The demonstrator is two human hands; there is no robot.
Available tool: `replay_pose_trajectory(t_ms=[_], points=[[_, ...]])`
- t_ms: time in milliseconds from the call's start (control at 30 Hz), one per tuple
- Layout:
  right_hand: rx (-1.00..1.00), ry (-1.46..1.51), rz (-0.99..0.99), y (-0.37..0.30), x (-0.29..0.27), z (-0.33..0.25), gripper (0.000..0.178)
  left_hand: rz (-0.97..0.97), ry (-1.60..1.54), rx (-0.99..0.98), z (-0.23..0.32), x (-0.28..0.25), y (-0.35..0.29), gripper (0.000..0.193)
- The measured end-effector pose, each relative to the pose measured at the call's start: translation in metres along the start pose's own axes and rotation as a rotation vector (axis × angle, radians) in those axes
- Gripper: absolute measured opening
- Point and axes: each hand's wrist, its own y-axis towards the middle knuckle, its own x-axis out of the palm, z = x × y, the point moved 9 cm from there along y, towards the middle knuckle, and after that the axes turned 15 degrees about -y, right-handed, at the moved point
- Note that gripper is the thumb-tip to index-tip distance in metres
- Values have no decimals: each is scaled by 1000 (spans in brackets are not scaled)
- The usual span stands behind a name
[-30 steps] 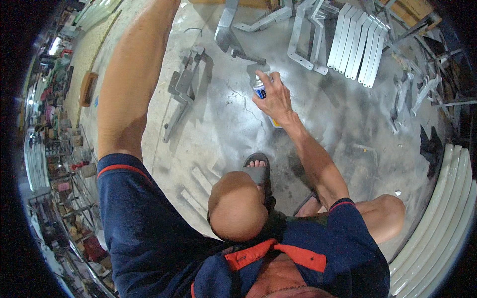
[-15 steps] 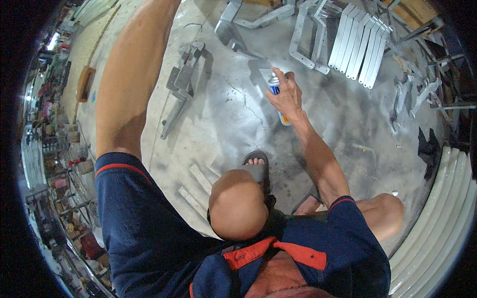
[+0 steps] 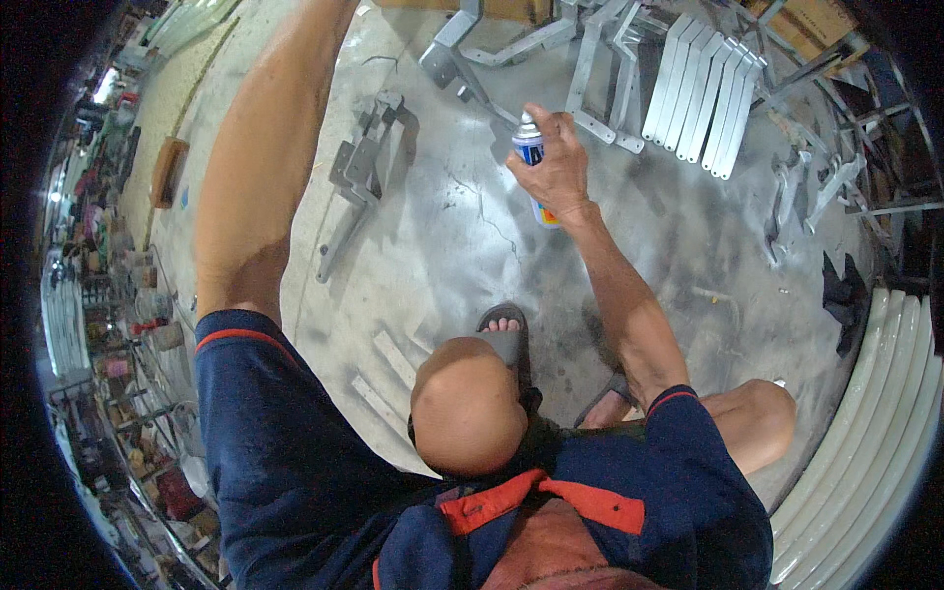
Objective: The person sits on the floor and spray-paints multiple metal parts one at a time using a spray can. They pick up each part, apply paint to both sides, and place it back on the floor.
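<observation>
My right hand [image 3: 557,167] is wrapped round a blue and white spray can [image 3: 529,149], its index finger on top at the nozzle. Ahead of the can, bent silver-grey metal brackets [image 3: 531,41] with drilled holes lie on the floor, the closest one reaching almost to the can's top. My left arm [image 3: 258,147] stretches forward past the upper edge, so the left hand is out of sight. Between that arm and the can rests another grey bracket [image 3: 360,167] with a long flat leg.
A row of flat bent metal strips [image 3: 700,93] lies at the far right, with loose brackets [image 3: 798,202] nearer. Long pale bars [image 3: 865,442] are stacked at right. Several flat strips [image 3: 379,398] lie by my knee. Cluttered shelving [image 3: 128,393] lines the left. A brown block [image 3: 169,172] is beside it.
My right hand has moved forward and slightly left with the spray can, closer to the far brackets. My left arm keeps nearly the same place.
</observation>
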Motion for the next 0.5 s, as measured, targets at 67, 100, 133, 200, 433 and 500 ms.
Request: replay_pose_trajectory(t_ms=[67, 100, 133, 200, 433, 500], points=[[31, -48, -90, -4, 8, 1, 75, 18, 65, 31, 0, -2, -2, 19], [53, -78, -132, -8, 11, 3, 76, 29, 118, 68, 2, -3, -3, 20], [108, -121, -207, -11, 15, 8, 76, 41, 173, 104, 4, -5, -5, 21], [53, -85, -111, -10, 0, -1, 78, 45, 153, 164, 9, -5, -8, 23], [-68, 50, 310, 57, -101, -45, 77, 139, 10, -103, -9, -10, -18, 15], [-98, 55, 371, 76, -122, -56, 78, 173, 14, -78, -4, -10, -21, 13]])
